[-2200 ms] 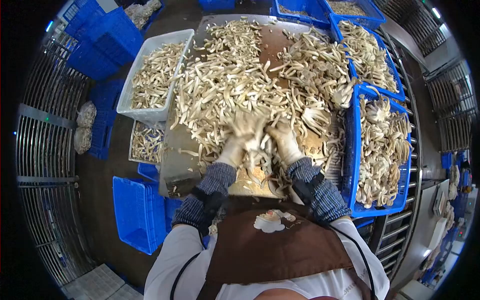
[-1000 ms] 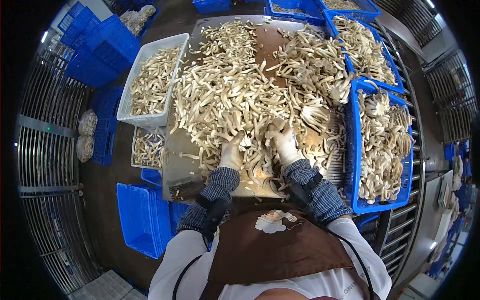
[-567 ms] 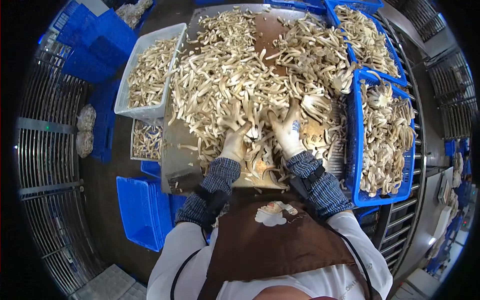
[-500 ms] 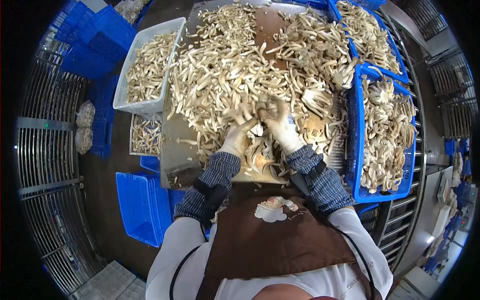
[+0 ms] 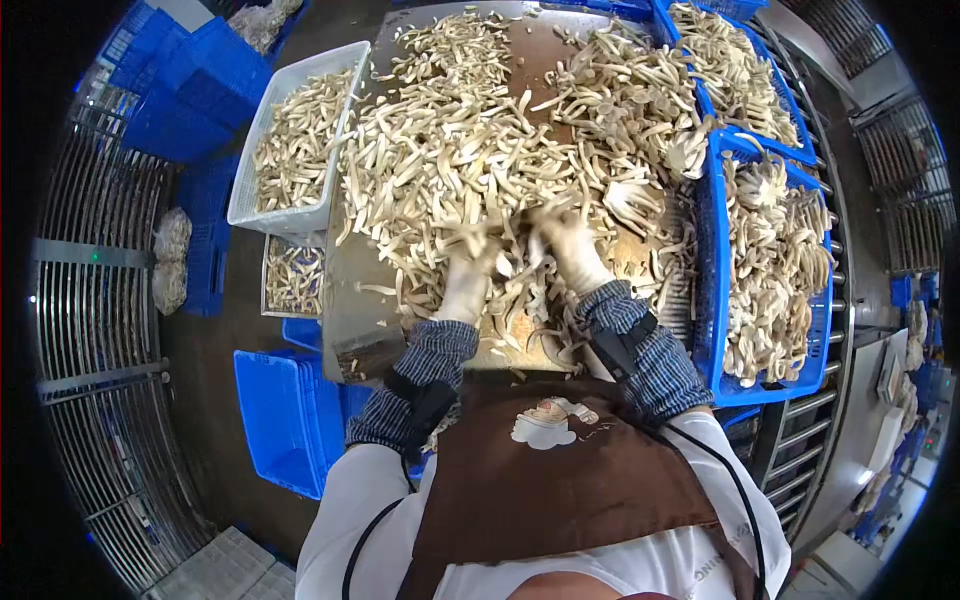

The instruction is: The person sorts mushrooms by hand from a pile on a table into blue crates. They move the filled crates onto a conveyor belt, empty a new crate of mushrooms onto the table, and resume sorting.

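A broad heap of pale, long-stemmed mushrooms (image 5: 430, 150) covers the metal table (image 5: 360, 295). At its near edge is my left hand (image 5: 468, 275), gloved in white, with its fingers blurred among the stems. Close on its right, my right hand (image 5: 568, 248), also gloved, is bent over mushrooms, its fingers smeared by motion. Between the two hands lie a few mushroom pieces, and I cannot make out whether either hand grips one. Loose mushrooms (image 5: 520, 325) lie just below the hands, near the table's front edge. To the right of my right hand sits a mushroom cluster (image 5: 634, 205).
Blue baskets of mushrooms (image 5: 712, 270) line the right side beside a roller conveyor (image 5: 800, 440). A white tub of mushrooms (image 5: 240, 190) stands at the left, above a smaller tray (image 5: 268, 285). Stacked blue crates (image 5: 262, 420) are on the floor at lower left.
My left hand has drawn slightly down and left, and my right hand has shifted a little right. The gap between them is wider, and both look more blurred.
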A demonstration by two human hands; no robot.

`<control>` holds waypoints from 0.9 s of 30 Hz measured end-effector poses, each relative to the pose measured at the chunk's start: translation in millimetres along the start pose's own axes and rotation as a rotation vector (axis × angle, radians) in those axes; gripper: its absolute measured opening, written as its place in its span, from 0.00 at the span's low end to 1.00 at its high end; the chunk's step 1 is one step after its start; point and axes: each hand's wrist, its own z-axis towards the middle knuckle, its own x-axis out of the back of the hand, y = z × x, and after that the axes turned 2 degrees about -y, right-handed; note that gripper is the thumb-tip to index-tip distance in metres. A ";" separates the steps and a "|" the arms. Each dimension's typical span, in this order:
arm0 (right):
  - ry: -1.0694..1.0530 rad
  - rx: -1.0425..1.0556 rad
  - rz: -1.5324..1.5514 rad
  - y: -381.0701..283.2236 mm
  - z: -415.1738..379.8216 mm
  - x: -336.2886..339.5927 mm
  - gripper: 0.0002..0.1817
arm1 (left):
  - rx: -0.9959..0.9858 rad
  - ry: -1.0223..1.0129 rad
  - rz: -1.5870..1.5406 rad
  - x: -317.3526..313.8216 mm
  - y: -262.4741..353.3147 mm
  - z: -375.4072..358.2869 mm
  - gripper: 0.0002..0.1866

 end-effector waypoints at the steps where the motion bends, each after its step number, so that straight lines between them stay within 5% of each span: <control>1: -0.085 0.053 -0.122 6.2 6.8 -6.0 0.30 | -0.048 -0.150 0.086 -3.8 11.0 -8.9 0.37; 2: -0.164 0.116 -0.239 12.2 13.6 -12.1 0.35 | -0.046 -0.312 0.088 -1.4 -15.9 8.2 0.38; 3: -0.025 0.178 -0.473 -13.2 -30.8 -23.3 0.38 | -0.053 -0.379 -0.037 3.1 -44.7 26.0 0.40; 5: -0.012 0.220 -0.048 -0.9 -8.5 -24.2 0.33 | -0.046 -0.366 -0.002 7.1 -37.1 26.2 0.43; 7: 0.055 0.052 0.226 -18.1 -21.2 -8.3 0.27 | 0.070 -0.122 -0.197 14.7 -45.9 36.2 0.40; 9: 0.120 0.147 0.352 6.9 -5.0 -6.9 0.23 | 0.086 -0.050 -0.272 5.8 -15.8 18.2 0.34; 12: 0.176 0.088 0.240 11.8 -0.6 -21.1 0.32 | -0.064 -0.212 0.045 -2.0 -21.4 28.9 0.28; 15: 0.314 0.058 -0.022 17.5 3.5 -29.4 0.41 | -0.051 -0.163 0.062 -7.8 -31.0 41.9 0.27; 19: 0.285 0.089 0.147 20.4 12.7 -14.0 0.43 | 0.050 -0.144 -0.065 5.8 -39.4 56.3 0.31; 21: 0.322 0.218 -0.116 52.1 43.7 -1.9 0.40 | -0.036 -0.169 -0.216 4.9 -33.3 52.9 0.28; 23: 0.229 0.125 0.115 11.3 14.5 -19.8 0.38 | -0.012 -0.244 -0.159 5.4 -28.5 52.2 0.31; 25: 0.420 0.326 -0.019 23.4 26.0 -23.9 0.35 | 0.020 -0.370 -0.179 1.3 -28.5 55.1 0.35; 27: 0.336 0.312 -0.097 24.5 26.2 -17.0 0.40 | 0.017 -0.319 -0.138 -1.6 -31.8 60.1 0.36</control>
